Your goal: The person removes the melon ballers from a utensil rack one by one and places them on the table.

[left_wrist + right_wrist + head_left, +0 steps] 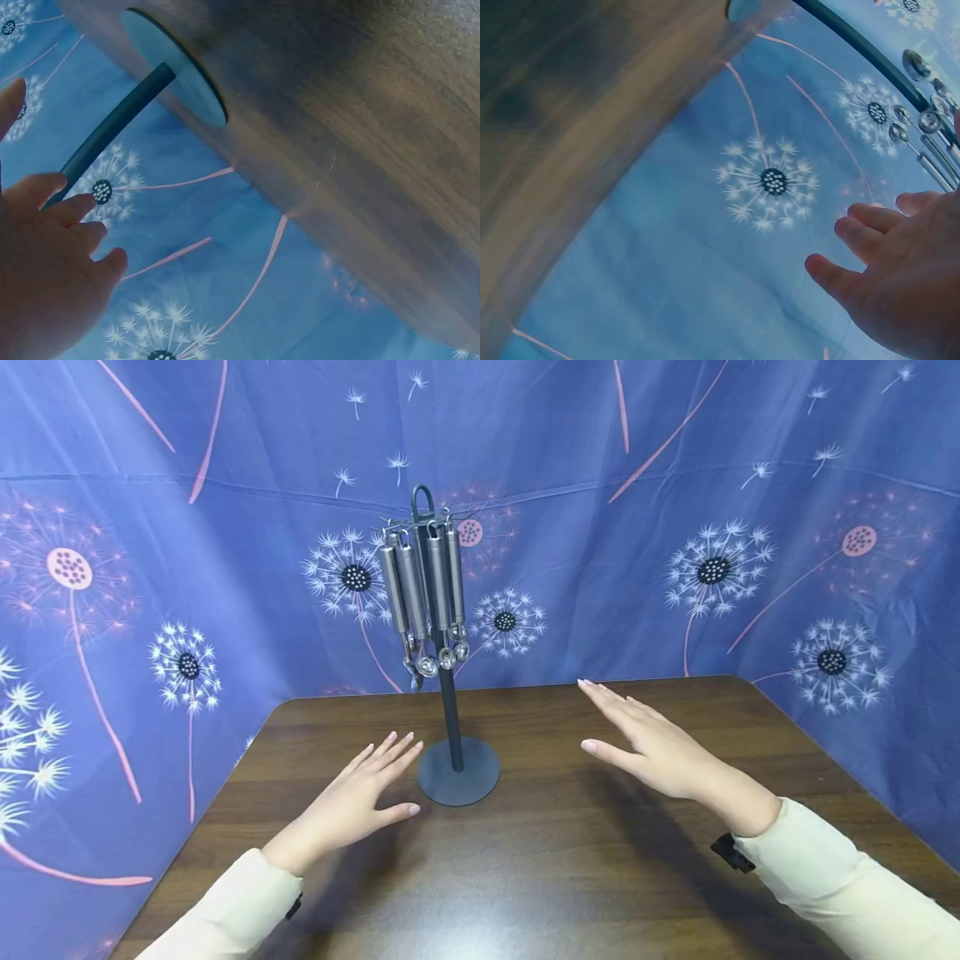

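Observation:
A dark utensil stand (451,718) with a round base (472,787) and a looped top stands on the table left of the middle. Several metal utensils (437,581) hang by hooks from its top, thick grey handles up and small shiny heads down. Just left of the base, my left hand (352,806) hovers over the table with fingers spread, holding nothing. My right hand (663,752) is held out well to the right of the stand, fingers straight and the thumb apart, also with nothing in it. The right wrist view shows the small heads (929,121) beyond the fingers.
The brown wooden table (547,860) has rounded far corners. Close behind it hangs a blue cloth (585,560) printed with dandelions. Light sleeves cover both forearms, and a black strap (733,852) shows at the right wrist.

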Motion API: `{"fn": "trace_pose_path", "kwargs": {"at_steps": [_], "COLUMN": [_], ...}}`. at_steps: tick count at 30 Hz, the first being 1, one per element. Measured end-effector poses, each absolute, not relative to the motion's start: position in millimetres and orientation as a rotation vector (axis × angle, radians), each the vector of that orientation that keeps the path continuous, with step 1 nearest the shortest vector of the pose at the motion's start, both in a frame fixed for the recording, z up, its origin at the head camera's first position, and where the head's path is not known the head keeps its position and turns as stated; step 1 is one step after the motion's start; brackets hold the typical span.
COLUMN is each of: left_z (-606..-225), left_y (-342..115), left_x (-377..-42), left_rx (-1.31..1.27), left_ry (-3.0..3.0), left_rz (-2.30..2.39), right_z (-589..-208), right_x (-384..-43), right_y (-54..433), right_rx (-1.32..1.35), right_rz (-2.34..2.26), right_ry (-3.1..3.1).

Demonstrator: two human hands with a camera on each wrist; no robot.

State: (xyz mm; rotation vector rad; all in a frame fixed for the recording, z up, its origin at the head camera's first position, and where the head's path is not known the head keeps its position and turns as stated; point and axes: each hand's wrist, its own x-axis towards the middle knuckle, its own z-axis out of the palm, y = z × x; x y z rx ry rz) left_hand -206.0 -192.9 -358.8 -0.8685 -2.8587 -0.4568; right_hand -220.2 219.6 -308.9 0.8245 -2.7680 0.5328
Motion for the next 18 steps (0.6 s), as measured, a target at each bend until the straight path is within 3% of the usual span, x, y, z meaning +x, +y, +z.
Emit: {"fn": "trace_pose_path", "kwargs": {"at_steps": [18], "left_z": [-355.5], "left_y": [-182.2], "left_x": [-228.5], "left_rx": [-0.794], "left_ry": [-2.911], "left_rz": [-0.908], "right_z": [-287.0], "right_x": [-227.9], "right_y": [209.5], "right_rx": [0.796], "right_rz": [0.817], "right_ry": [-2.713]}}
